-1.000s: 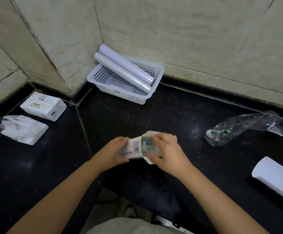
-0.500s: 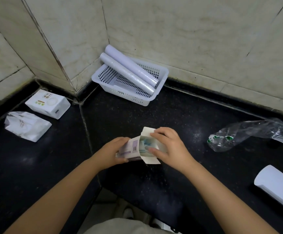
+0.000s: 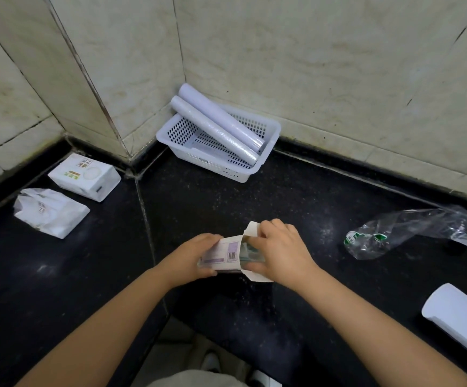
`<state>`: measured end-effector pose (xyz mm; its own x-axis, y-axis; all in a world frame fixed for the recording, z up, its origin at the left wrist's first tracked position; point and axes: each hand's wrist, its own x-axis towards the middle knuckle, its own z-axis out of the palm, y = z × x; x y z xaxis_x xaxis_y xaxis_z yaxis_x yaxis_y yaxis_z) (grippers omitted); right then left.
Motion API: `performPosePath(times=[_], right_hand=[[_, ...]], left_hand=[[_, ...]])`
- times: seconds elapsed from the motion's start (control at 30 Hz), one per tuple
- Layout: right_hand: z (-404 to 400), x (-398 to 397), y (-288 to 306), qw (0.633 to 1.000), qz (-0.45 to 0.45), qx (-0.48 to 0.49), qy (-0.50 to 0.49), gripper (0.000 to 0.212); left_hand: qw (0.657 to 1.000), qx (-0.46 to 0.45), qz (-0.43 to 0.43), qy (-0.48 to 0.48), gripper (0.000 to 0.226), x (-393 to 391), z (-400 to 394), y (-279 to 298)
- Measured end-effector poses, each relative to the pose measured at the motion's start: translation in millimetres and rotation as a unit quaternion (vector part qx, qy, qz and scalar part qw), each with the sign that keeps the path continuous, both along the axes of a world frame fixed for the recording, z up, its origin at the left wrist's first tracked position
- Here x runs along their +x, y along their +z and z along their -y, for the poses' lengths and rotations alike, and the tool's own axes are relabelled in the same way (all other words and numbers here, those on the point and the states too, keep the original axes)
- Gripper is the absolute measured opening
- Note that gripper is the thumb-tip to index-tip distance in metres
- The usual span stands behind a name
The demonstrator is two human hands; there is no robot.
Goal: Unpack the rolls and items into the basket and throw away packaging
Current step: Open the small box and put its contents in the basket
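Observation:
A small cardboard box (image 3: 228, 252) with a barcode lies over the black counter in front of me. My left hand (image 3: 190, 256) grips its left end. My right hand (image 3: 279, 251) is at its open right end, where the flaps stand out, and its fingers pinch the greenish contents showing inside. A white perforated basket (image 3: 271, 135) sits in the far corner with two pale rolls (image 3: 221, 124) lying slantwise in it. One more white roll (image 3: 461, 319) lies at the right edge.
Two white tissue packs (image 3: 85, 175) (image 3: 51, 212) lie on the left counter. Crumpled clear plastic wrapping (image 3: 410, 230) lies to the right. Tiled walls close the back. The counter's front edge and a gap to the floor run below my arms.
The view has shifted, so the basket sits further right in frame. The box flaps stand wider open and my right fingers have reached further into the open end.

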<state>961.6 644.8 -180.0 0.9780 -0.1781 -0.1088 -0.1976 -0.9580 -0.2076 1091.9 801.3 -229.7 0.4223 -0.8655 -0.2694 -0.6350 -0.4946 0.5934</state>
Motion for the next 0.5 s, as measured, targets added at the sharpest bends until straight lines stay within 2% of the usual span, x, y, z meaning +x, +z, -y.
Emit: performPosePath(times=[0.17,0.37,0.5], right_hand=[[-5.2,-2.5,-12.1,0.997,-0.036,0.002,-0.071,0.055],[-6.1,-2.1,-27.4,0.988,0.010,0.086,-0.125,0.035],[-1.7,-8.7,-26.8,0.984,0.046,0.126,-0.115,0.029]], left_hand=[[1.000,0.005,0.014,-0.004,0.069,-3.3,-0.6,-0.8],[1.000,0.003,0.021,-0.005,0.068,-7.0,-1.5,3.0],[0.999,0.013,0.035,-0.016,0.070,-6.7,-0.7,5.5]])
